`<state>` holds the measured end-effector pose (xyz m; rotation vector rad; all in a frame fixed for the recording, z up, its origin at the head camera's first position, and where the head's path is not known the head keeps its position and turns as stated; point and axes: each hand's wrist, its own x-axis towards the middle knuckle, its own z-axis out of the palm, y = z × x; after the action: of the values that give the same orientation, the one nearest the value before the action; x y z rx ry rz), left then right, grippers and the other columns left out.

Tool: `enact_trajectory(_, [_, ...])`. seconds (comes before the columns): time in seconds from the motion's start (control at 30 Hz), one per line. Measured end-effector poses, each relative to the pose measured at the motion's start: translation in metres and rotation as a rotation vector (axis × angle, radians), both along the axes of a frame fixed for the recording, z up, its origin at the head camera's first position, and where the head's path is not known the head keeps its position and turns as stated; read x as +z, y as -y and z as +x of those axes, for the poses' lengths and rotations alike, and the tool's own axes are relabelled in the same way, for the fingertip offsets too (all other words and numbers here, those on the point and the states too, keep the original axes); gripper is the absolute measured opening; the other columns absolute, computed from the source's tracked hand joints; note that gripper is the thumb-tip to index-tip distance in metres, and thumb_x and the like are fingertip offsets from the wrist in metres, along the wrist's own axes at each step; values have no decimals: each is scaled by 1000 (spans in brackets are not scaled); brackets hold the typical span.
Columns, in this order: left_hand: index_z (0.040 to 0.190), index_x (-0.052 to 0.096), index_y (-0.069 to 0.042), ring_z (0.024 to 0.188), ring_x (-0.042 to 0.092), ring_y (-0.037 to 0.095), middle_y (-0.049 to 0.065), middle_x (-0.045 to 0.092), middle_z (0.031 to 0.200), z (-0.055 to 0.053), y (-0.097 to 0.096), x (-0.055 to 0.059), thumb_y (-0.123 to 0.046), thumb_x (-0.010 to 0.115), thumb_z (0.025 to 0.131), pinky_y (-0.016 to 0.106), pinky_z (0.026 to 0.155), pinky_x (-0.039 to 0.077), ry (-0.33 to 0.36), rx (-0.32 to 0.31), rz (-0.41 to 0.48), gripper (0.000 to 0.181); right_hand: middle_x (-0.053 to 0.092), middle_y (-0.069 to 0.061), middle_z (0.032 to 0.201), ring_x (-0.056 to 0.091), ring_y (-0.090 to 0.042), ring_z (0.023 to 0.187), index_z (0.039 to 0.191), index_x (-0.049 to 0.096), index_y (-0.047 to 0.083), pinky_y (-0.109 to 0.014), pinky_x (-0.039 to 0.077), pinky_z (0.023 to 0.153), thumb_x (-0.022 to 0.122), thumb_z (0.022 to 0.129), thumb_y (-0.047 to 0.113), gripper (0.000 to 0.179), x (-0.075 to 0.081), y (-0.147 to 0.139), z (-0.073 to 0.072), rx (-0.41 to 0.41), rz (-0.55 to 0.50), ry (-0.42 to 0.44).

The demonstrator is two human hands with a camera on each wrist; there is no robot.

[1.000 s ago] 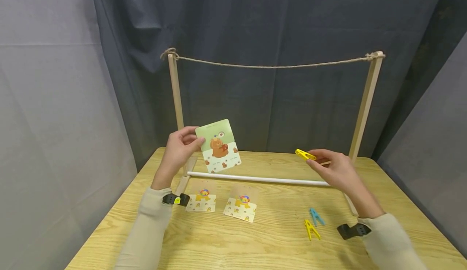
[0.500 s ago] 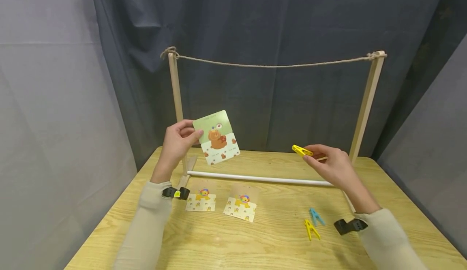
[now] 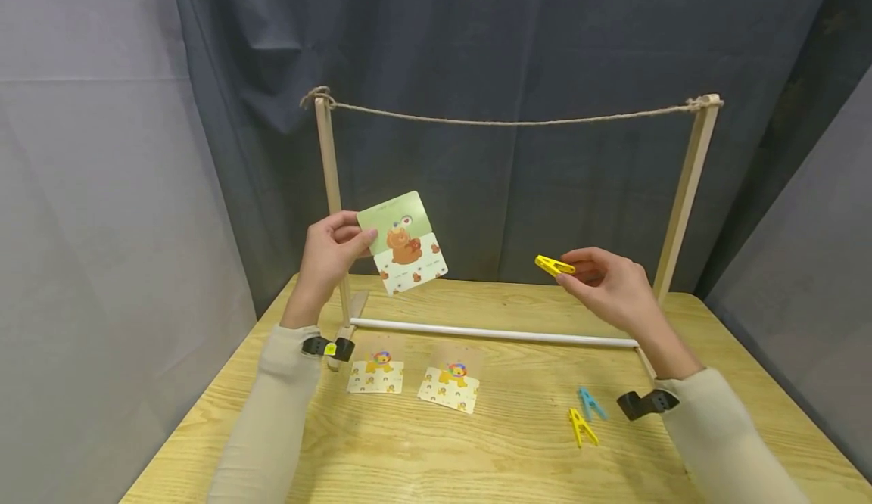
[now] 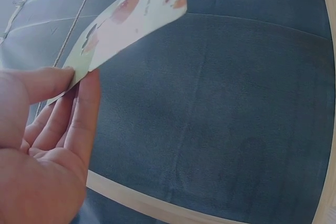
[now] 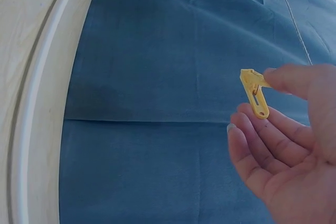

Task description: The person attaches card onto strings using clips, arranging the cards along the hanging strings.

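Note:
My left hand (image 3: pixel 330 250) pinches a green and white bear card (image 3: pixel 402 243) at its left edge, thumb in front and fingers behind. The card is tilted and held up in front of the left post, below the rope (image 3: pixel 511 122). In the left wrist view the same card (image 4: pixel 128 19) slants up from the fingertips. Over on the right, my right hand (image 3: pixel 609 284) holds a yellow clothespin (image 3: pixel 555 265) between thumb and fingers, up above the table. The right wrist view shows this clothespin (image 5: pixel 254 93) with the thumb on one leg and a fingertip against the other.
Two lion cards (image 3: pixel 375 368) lie on the wooden table (image 3: pixel 436 458) at the centre left. A blue clothespin (image 3: pixel 591 404) and another yellow clothespin (image 3: pixel 582 428) lie at the right. The rope spans two wooden posts (image 3: pixel 684 201), with a white rod (image 3: pixel 490 333) low between them.
Both hands have risen. The bear card has moved up and slightly left with my left hand. My right hand has brought its yellow clothespin up and a little left.

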<state>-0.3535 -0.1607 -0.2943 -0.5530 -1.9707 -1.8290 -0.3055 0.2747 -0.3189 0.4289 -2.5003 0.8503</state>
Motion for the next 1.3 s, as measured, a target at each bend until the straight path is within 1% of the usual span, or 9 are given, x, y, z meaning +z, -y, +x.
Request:
enact_trajectory(0.23, [117,68,6,81,74,16,18,76,98,-5,-3,6,-7,79,92,33,76,63,-3,-2,13,30,77,-6,102,73,-22,86,119,71,13,-25,55,67,79,94,34,33,12,9,-4,3,-38,-24])
enact_trajectory(0.3, [116,68,6,81,74,16,17,76,97,-7,-4,8,-7,79,92,33,76,63,-5,-3,17,30,77,-6,102,72,-20,85,117,71,14,-25,55,66,79,93,34,32,16,12,-4,0,-50,-23])
enact_trajectory(0.43, [117,68,7,80,74,14,15,77,96,-13,-3,11,-9,79,92,32,76,63,-11,-3,15,31,78,-6,100,72,-21,85,115,72,15,-26,54,64,80,92,35,32,24,18,-8,-8,-67,-24])
enact_trajectory(0.6, [117,68,10,79,73,12,8,77,91,-17,-1,15,-8,78,92,30,75,62,-17,8,27,31,78,-5,101,73,-20,85,116,73,16,-26,55,64,79,92,36,32,36,28,-15,9,-90,-38])
enact_trajectory(0.73, [116,68,10,81,73,11,3,76,90,-21,0,15,-7,78,93,29,75,62,-8,14,37,31,78,-3,101,73,-17,84,116,74,17,-24,54,67,79,92,38,32,45,35,-20,26,-104,-64])
enact_trajectory(0.8, [116,69,10,84,73,12,4,76,92,-24,0,14,-7,77,93,29,76,62,-2,17,42,31,78,-1,100,73,-16,84,116,74,19,-24,54,67,79,92,37,30,50,38,-23,30,-115,-75])
enact_trajectory(0.93, [116,70,8,85,74,13,6,77,95,-27,-1,15,-9,78,93,28,76,62,4,36,53,30,78,0,102,72,-16,85,117,75,20,-24,54,68,78,93,39,31,60,43,-28,47,-138,-85])
enact_trajectory(1.1, [115,71,8,84,73,13,8,77,95,-30,-1,20,-10,78,93,27,74,62,-2,53,59,30,77,-3,105,71,-15,86,119,75,19,-22,54,68,77,93,40,34,74,50,-34,61,-163,-101])
enact_trajectory(1.3, [117,71,9,81,71,12,23,75,106,-34,0,26,-11,77,94,27,74,62,1,69,33,30,77,-3,105,70,-13,86,119,76,19,-23,52,70,76,94,38,32,91,59,-39,62,-179,-127])
